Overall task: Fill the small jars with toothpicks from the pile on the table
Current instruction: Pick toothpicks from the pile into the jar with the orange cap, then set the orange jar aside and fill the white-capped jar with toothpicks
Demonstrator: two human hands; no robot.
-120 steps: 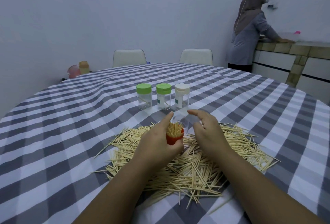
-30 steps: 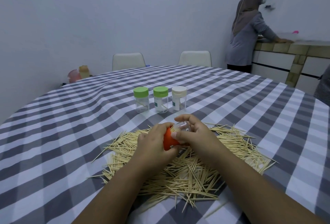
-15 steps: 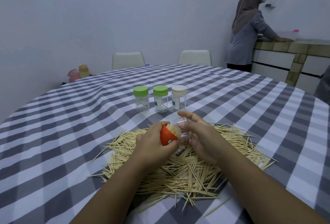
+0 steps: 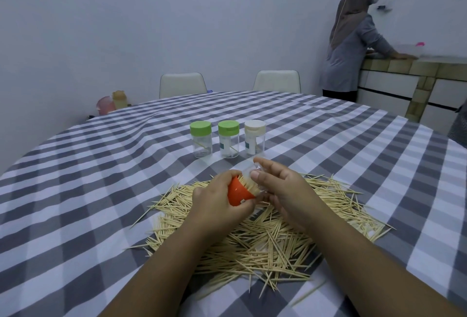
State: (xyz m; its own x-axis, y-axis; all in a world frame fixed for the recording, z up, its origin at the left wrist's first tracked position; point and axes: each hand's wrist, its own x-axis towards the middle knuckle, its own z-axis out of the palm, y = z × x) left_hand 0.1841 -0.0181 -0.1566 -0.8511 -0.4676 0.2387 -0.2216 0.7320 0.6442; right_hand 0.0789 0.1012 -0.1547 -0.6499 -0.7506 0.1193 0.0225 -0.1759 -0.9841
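Observation:
My left hand [image 4: 214,199] grips an orange jar cap [image 4: 236,194] tilted to the right, with a tight bundle of toothpicks [image 4: 250,186] standing in it. My right hand [image 4: 285,190] pinches a clear jar body [image 4: 250,171] that lies over the bundle's tips. Both hands hover just above the loose toothpick pile [image 4: 252,243] on the checked tablecloth. Behind them stand three small capped jars in a row: two with green lids [image 4: 201,139] [image 4: 228,139] and one with a white lid [image 4: 254,139], each nearly empty.
The round table [image 4: 101,190] has a grey-and-white checked cloth. Two white chairs [image 4: 182,84] stand at its far side. Pink and orange containers [image 4: 111,104] sit at the far left edge. A person [image 4: 351,38] stands at a counter at the back right.
One second ago the clear body sat close against the orange cap. My hands have drawn slightly apart and tilted, and the toothpick bundle shows between cap and body.

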